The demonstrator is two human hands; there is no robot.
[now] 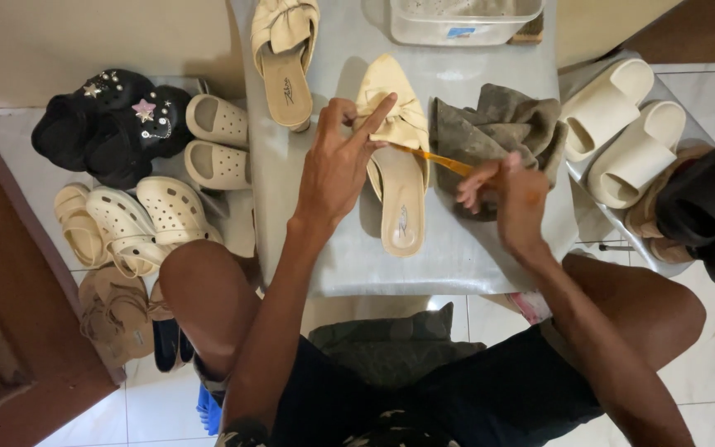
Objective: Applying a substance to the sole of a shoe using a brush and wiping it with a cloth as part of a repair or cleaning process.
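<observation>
My left hand (337,161) is spread, fingertips pressing down on the knotted front strap of a pale yellow flat slide sandal with a soft fabric bow (397,157), which lies lengthwise in the middle of the grey tabletop (349,257), toe end away from me. My right hand (516,194) is curled shut around the grip of a thin orange-handled tool (440,158), perhaps a small brush, its far end reaching in at the edge of the bow just under my left fingers. I judge the sandal to be light, with a stiff flat sole and a soft, crushable bow, so it would slide about unless pinned; the firm sole edge or the base of the strap looks like the best place to hold it. Just right of it, touching my right hand, lies a crumpled grey-brown cloth (498,124). The matching sandal (285,58) sits further up on the left, and a clear plastic tub (463,18) stands at the far edge. On the floor to my left are cream perforated clogs (155,217) and black decorated clogs (113,120); to my right, thick white foam slides (622,132).
</observation>
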